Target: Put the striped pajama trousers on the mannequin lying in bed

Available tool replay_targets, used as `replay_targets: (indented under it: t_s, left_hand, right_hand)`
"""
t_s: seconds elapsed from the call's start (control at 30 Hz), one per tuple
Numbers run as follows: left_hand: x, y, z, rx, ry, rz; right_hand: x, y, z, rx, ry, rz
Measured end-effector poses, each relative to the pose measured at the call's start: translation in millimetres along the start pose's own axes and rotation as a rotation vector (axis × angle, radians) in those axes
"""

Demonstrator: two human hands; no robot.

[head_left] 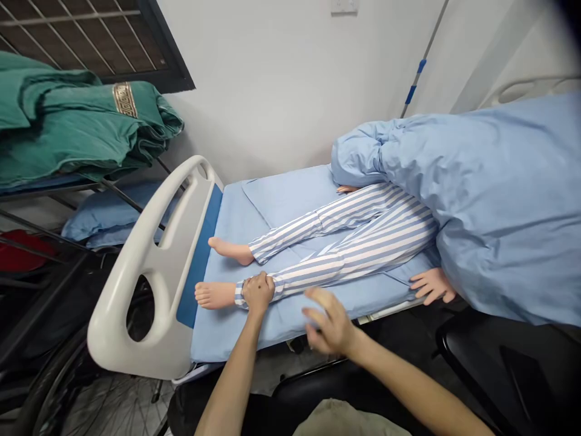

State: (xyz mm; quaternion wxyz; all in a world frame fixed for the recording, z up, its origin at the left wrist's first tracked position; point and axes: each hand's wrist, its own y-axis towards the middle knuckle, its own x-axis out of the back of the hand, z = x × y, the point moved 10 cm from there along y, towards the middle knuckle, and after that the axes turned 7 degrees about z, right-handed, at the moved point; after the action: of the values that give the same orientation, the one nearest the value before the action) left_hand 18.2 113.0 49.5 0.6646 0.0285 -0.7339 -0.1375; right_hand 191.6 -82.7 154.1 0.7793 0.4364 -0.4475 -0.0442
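A manikin in blue-and-white striped trousers (363, 254) lies on a bed with a light blue sheet (285, 194). Its bare feet, the nearer foot (216, 295) and the farther foot (232, 249), point toward the footboard. My left hand (258, 292) is closed around the nearer trouser leg just above the ankle. Off the near edge of the bed hovers my right hand (330, 324), blurred, its fingers apart and slightly curled, holding nothing. A bunched light blue quilt (494, 200) covers the manikin's upper body. One manikin hand (433, 284) pokes out beneath it.
The white footboard (122, 315) stands at the left, with a wheelchair wheel (59, 387) beside it. Folded green cloth (91, 127) lies on a rack at the upper left. A black chair (494, 363) is at the lower right. Behind the bed rises a pole (420, 66).
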Motion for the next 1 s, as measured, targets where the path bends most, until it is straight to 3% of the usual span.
replay_targets:
  t_s: [0.07,0.13,0.23,0.33,0.43,0.63,0.77,0.9,1.0]
  left_hand:
    - [1,0,-1,-0.003,-0.017,-0.005]
    - [2,1,-1,-0.002,-0.036,-0.007]
    - [2,1,-2,-0.007,-0.046,-0.004]
    - [2,1,-3,-0.027,-0.023,-0.008]
    - [2,1,-5,-0.072,-0.010,-0.017]
    - [10,-6,-4,-0.206,-0.008,0.025]
    - [14,0,13,-0.185,-0.036,0.132]
    - [18,45,28,-0.023,-0.290,0.261]
    - [29,97,17,0.033,-0.466,0.260]
  right_hand:
    - [-3,13,-35,-0.004,-0.083,0.002]
    - [-13,27,-86,-0.095,-0.174,0.083]
    - [-40,34,-166,-0.343,-0.265,0.347]
    - [-65,22,-214,-0.576,-0.328,0.610]
    - [-77,12,-224,-0.676,-0.369,0.714]
    - [-79,10,-222,-0.695,-0.392,0.738]
    - [-79,11,-223,-0.701,-0.379,0.740]
    - [-78,12,-222,-0.697,-0.355,0.712]
    - [-78,12,-223,-0.700,-0.343,0.699]
